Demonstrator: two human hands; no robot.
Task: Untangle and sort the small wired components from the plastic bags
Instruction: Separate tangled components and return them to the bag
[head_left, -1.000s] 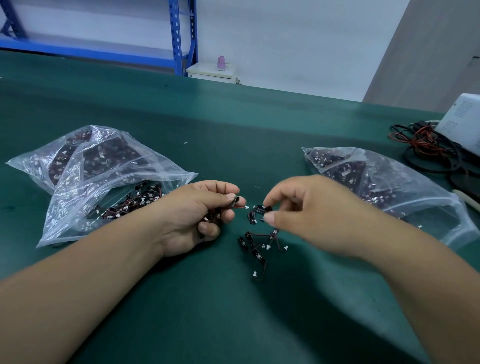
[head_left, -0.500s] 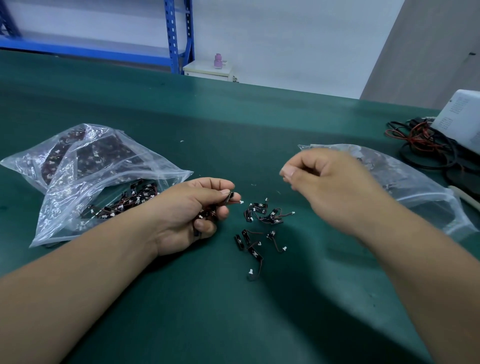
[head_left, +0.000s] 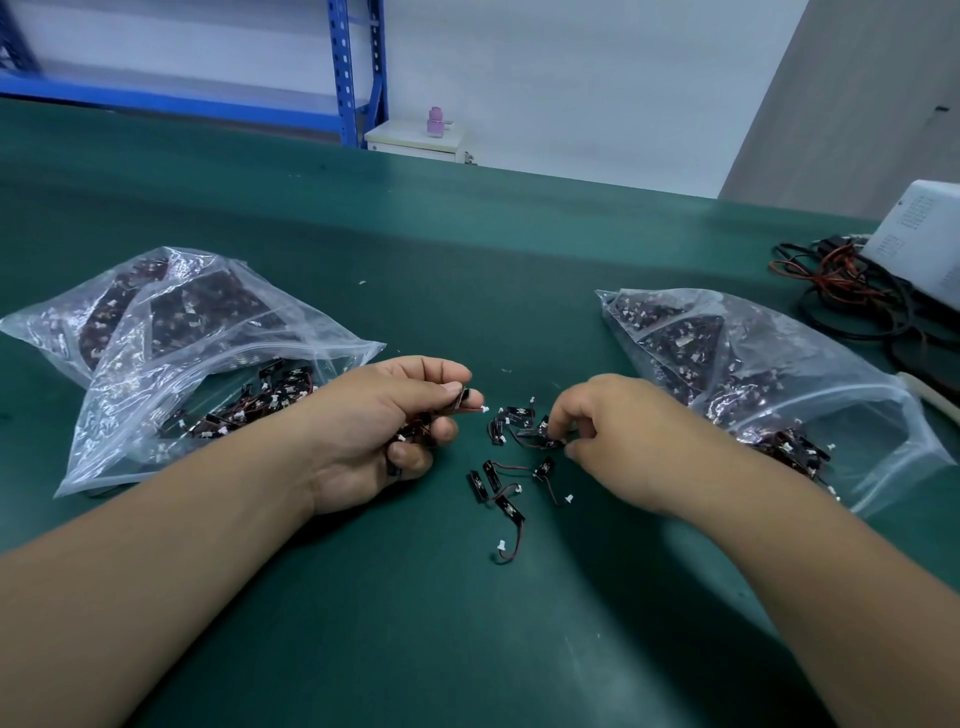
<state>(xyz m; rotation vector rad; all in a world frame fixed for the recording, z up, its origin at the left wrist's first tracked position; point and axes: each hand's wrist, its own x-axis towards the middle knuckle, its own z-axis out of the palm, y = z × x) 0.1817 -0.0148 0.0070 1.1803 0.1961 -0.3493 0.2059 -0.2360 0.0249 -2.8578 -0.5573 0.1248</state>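
The left hand (head_left: 379, 431) curls its fingers around a small bunch of wired components (head_left: 415, 434), one black piece pinched at the fingertips. The right hand (head_left: 618, 441) pinches a thin-wired piece in the loose pile (head_left: 511, 462) on the matte green table (head_left: 467, 623). Crinkled clear plastic bags (head_left: 197, 358) lie just outside both hands.

One head-worn camera looks forward and down (close, wide-angle) across the green table (head_left: 467, 649).
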